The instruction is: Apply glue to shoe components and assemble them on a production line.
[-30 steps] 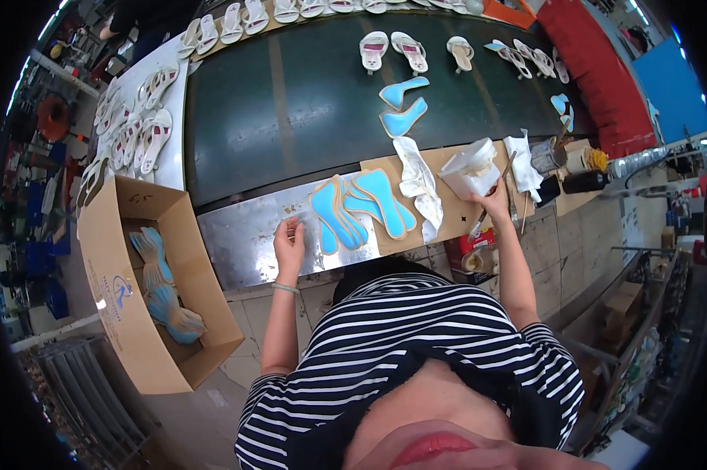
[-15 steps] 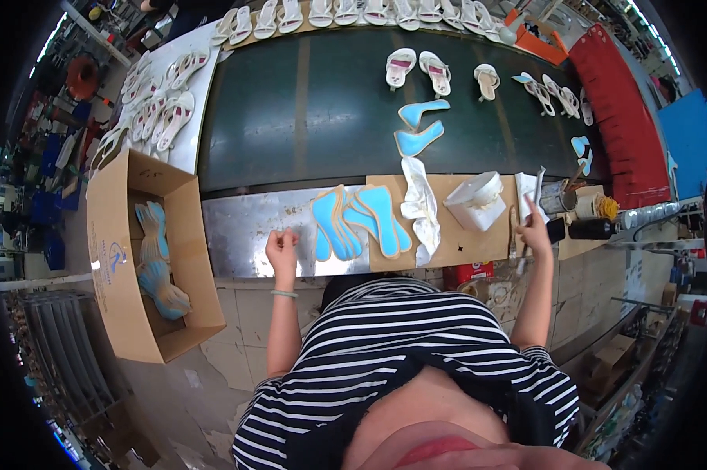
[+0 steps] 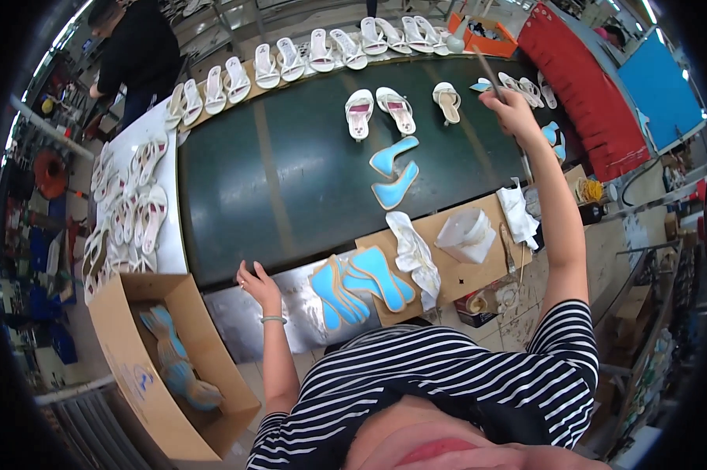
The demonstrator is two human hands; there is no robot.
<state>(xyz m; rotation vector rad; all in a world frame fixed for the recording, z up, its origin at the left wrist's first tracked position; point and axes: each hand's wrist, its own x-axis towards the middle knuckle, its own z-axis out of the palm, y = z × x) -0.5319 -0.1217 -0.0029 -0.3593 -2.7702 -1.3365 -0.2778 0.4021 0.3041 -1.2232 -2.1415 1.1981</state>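
My right hand reaches far over the dark green belt, its fingers closed round a thin dark stick-like tool pointing up and away. Just beyond it lie white sandals; a single sandal is to its left. My left hand hovers at the belt's near edge, fingers apart and holding nothing. To its right, blue-topped, tan-edged insoles lie fanned in two piles on the near bench. Two more blue insoles lie on the belt below a pair of white sandals.
A cardboard box with bundled insoles stands at left. White sandals line the far edge and left table. A white container, crumpled cloth and brush lie on cardboard. Another person stands far left.
My right hand has moved from the bench's right end out over the belt, now with the stick-like tool raised. My left hand's fingers have opened. The whole view has shifted.
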